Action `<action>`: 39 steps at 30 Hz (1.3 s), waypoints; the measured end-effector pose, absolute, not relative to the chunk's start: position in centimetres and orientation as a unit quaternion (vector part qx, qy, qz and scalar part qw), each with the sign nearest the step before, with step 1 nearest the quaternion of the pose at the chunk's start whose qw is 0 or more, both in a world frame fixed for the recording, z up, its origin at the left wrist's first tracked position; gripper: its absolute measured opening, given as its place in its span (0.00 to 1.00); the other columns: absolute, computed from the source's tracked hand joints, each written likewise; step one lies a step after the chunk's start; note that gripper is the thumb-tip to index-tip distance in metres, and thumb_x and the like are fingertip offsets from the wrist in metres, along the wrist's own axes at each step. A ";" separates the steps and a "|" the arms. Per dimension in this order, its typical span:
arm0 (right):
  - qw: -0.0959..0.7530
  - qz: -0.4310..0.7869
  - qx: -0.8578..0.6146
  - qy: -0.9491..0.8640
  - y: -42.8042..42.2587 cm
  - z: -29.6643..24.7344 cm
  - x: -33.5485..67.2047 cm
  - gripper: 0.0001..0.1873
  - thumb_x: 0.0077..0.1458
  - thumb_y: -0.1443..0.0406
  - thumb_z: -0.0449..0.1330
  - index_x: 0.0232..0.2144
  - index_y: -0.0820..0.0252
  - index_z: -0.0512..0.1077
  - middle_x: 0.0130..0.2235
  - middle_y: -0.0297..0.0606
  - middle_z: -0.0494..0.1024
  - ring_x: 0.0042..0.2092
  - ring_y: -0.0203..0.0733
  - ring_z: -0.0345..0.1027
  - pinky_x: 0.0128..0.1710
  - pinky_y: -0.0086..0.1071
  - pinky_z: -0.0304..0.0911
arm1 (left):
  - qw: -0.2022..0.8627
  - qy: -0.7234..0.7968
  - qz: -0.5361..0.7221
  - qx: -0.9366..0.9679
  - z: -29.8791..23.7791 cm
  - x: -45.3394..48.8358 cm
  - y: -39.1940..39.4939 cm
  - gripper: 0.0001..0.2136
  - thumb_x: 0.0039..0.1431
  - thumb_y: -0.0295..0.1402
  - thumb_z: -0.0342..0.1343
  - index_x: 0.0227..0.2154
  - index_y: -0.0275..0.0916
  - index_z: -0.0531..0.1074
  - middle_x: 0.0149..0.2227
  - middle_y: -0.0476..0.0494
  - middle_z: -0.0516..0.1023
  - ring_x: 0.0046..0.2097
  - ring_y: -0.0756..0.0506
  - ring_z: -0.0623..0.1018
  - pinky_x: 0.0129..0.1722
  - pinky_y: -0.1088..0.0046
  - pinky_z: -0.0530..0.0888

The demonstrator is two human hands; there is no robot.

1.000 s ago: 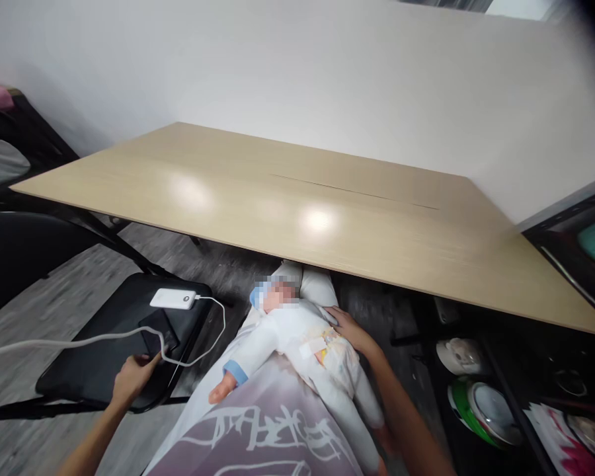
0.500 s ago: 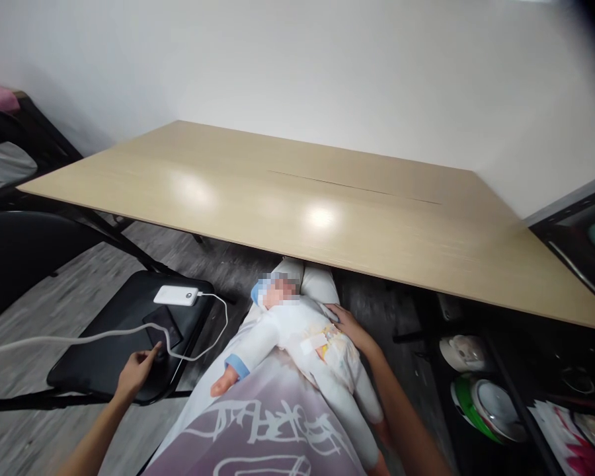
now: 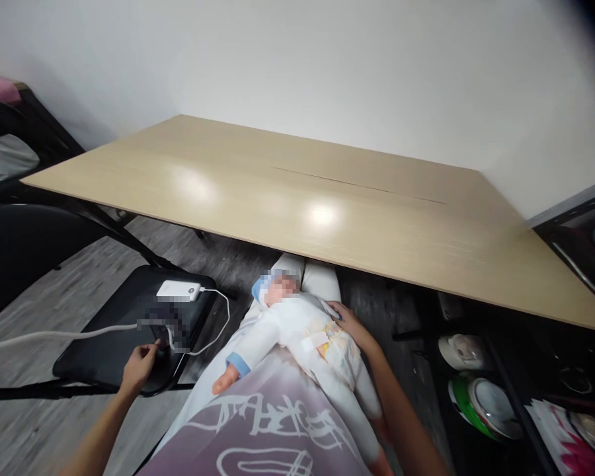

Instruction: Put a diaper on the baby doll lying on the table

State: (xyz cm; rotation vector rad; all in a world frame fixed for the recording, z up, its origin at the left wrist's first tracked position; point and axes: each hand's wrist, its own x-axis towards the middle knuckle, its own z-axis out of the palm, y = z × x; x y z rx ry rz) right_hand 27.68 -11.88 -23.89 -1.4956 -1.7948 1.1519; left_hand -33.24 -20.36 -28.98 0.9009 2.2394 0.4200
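A baby doll (image 3: 302,330) in white clothes and a diaper lies on my lap, its head toward the table. My right hand (image 3: 351,325) lies flat on the doll's body with its fingers spread. My left hand (image 3: 139,365) reaches to the black chair (image 3: 104,350) at my left, fingers curled at the lower edge of a dark phone (image 3: 167,328). A white power bank (image 3: 178,291) sits just behind the phone, with a white cable (image 3: 213,330) looping from it.
A long light wooden table (image 3: 327,205) stands in front of me, over my knees. A second white cable (image 3: 54,334) runs off to the left across the chair. Black shelves (image 3: 506,383) at the right hold bowls and dishes. Another black chair (image 3: 24,244) stands at the left.
My left hand has shifted slightly right along the chair seat, its fingers now curled at the phone's edge. My right hand stays on the doll. The view has tilted a little.
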 end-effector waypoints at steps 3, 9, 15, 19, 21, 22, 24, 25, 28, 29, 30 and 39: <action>0.270 0.418 -0.547 -0.673 -12.0 -22.8 27.3 0.22 0.62 0.55 0.57 0.54 0.56 0.75 0.55 0.44 0.80 0.57 0.50 0.73 0.61 0.45 0.65 | 0.293 0.886 0.168 0.318 -29.0 -33.2 -20.2 0.16 0.67 0.46 0.47 0.28 0.41 0.64 0.34 0.41 0.79 0.55 0.26 0.77 0.43 0.55 0.72; 0.277 0.389 -0.544 -0.690 -11.7 -21.1 26.8 0.21 0.63 0.55 0.59 0.55 0.55 0.75 0.55 0.44 0.79 0.59 0.50 0.71 0.63 0.45 0.63 | 0.292 0.900 0.186 0.264 -28.9 -33.7 -19.6 0.14 0.60 0.46 0.52 0.31 0.40 0.68 0.37 0.36 0.80 0.50 0.28 0.80 0.49 0.54 0.75; 0.278 0.384 -0.545 -0.692 -11.0 -22.2 26.5 0.22 0.62 0.54 0.59 0.55 0.54 0.75 0.55 0.44 0.80 0.59 0.51 0.71 0.63 0.47 0.64 | 0.296 0.896 0.227 0.238 -28.7 -33.2 -20.2 0.14 0.59 0.46 0.49 0.32 0.40 0.70 0.35 0.37 0.81 0.46 0.33 0.82 0.44 0.60 0.78; 0.283 0.384 -0.564 -0.674 -10.6 -24.6 26.2 0.23 0.58 0.54 0.59 0.53 0.55 0.77 0.54 0.45 0.81 0.58 0.54 0.74 0.61 0.49 0.67 | 0.284 0.900 0.221 0.247 -28.4 -32.8 -20.2 0.13 0.55 0.46 0.54 0.29 0.41 0.71 0.33 0.38 0.81 0.49 0.30 0.81 0.48 0.55 0.77; 0.288 0.384 -0.573 -0.665 -10.5 -25.6 26.1 0.23 0.57 0.54 0.59 0.52 0.55 0.77 0.55 0.45 0.81 0.58 0.54 0.74 0.60 0.49 0.67 | 0.280 0.902 0.212 0.250 -28.3 -32.8 -19.9 0.12 0.53 0.45 0.55 0.28 0.42 0.71 0.33 0.38 0.81 0.49 0.29 0.81 0.49 0.54 0.76; 0.290 0.385 -0.575 -0.661 -10.4 -26.0 26.0 0.24 0.57 0.53 0.59 0.52 0.55 0.77 0.55 0.45 0.81 0.58 0.54 0.74 0.60 0.49 0.67 | 0.279 0.904 0.207 0.250 -28.3 -32.8 -19.8 0.11 0.53 0.45 0.55 0.28 0.42 0.71 0.33 0.38 0.81 0.48 0.29 0.81 0.50 0.54 0.76; 0.296 0.388 -0.577 -0.655 -10.4 -26.4 25.9 0.25 0.57 0.52 0.58 0.53 0.55 0.77 0.55 0.45 0.81 0.58 0.54 0.74 0.60 0.48 0.67 | 0.274 0.908 0.195 0.251 -28.4 -32.8 -19.6 0.11 0.53 0.45 0.56 0.28 0.42 0.70 0.33 0.38 0.81 0.49 0.29 0.81 0.50 0.54 0.76; 0.299 0.389 -0.578 -0.652 -10.4 -26.6 25.9 0.25 0.57 0.51 0.58 0.53 0.55 0.76 0.55 0.46 0.81 0.58 0.54 0.74 0.61 0.48 0.67 | 0.271 0.910 0.189 0.250 -28.5 -32.8 -19.6 0.11 0.53 0.44 0.55 0.29 0.42 0.70 0.34 0.38 0.81 0.49 0.29 0.81 0.50 0.54 0.76; 0.304 0.394 -0.577 -0.647 -10.6 -26.7 25.9 0.26 0.57 0.50 0.58 0.53 0.55 0.76 0.56 0.45 0.81 0.59 0.54 0.74 0.61 0.47 0.66 | 0.267 0.914 0.172 0.250 -28.7 -32.7 -19.5 0.10 0.52 0.43 0.55 0.31 0.42 0.71 0.37 0.37 0.81 0.49 0.29 0.80 0.51 0.53 0.75; 0.305 0.396 -0.577 -0.646 -10.6 -26.8 25.9 0.26 0.57 0.50 0.59 0.53 0.55 0.76 0.56 0.45 0.81 0.59 0.54 0.74 0.61 0.47 0.66 | 0.268 0.915 0.169 0.251 -28.8 -32.6 -19.6 0.10 0.52 0.43 0.55 0.31 0.42 0.71 0.37 0.37 0.81 0.49 0.29 0.80 0.51 0.53 0.75; 0.306 0.398 -0.577 -0.645 -10.7 -26.8 25.9 0.26 0.58 0.50 0.59 0.53 0.55 0.76 0.56 0.44 0.81 0.59 0.53 0.74 0.61 0.47 0.66 | 0.269 0.915 0.166 0.251 -28.8 -32.6 -19.6 0.10 0.52 0.43 0.55 0.32 0.42 0.71 0.38 0.37 0.81 0.49 0.29 0.80 0.51 0.53 0.75; 0.308 0.396 -0.596 -0.627 -11.3 -27.4 26.9 0.27 0.55 0.49 0.59 0.52 0.55 0.76 0.56 0.45 0.81 0.59 0.56 0.74 0.62 0.50 0.66 | 0.270 0.912 0.174 0.254 -28.7 -32.6 -19.7 0.15 0.51 0.49 0.56 0.30 0.42 0.71 0.33 0.38 0.80 0.44 0.31 0.81 0.47 0.55 0.77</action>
